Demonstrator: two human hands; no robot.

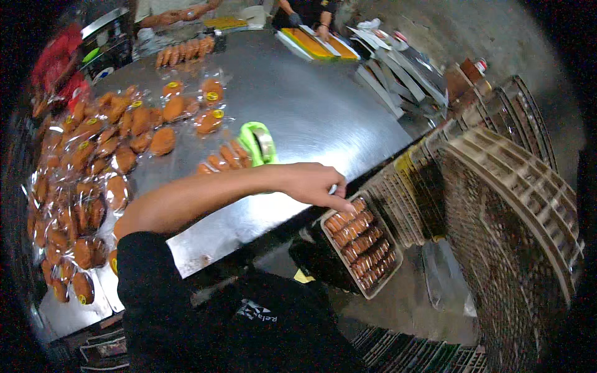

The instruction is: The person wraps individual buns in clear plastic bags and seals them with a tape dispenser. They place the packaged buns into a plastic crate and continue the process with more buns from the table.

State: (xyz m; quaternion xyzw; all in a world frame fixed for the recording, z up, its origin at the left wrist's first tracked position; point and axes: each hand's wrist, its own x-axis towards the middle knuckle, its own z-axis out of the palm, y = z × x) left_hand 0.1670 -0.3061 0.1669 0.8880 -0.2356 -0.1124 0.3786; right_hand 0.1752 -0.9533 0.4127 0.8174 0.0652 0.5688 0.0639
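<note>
My left hand (317, 183) reaches across from the left to a rectangular metal tray (393, 261) that sits below the table's right edge. The tray is packed with rows of browned rolls (364, 245). My fingertips touch the rolls at the tray's nearest corner, fingers curled downward. Something small and pale shows between the fingers, but I cannot make out what it is. My right hand is out of view. Behind my forearm a short row of unwrapped rolls (224, 158) lies beside a green tool (258, 142) on the steel table (311, 105).
Many rolls in clear wrappers (93, 161) cover the table's left side. More rolls (186, 50) lie at the far end, where two other people's hands (177, 15) (322, 30) work near orange boards (317, 43). Stacked empty trays and racks (516, 205) fill the right.
</note>
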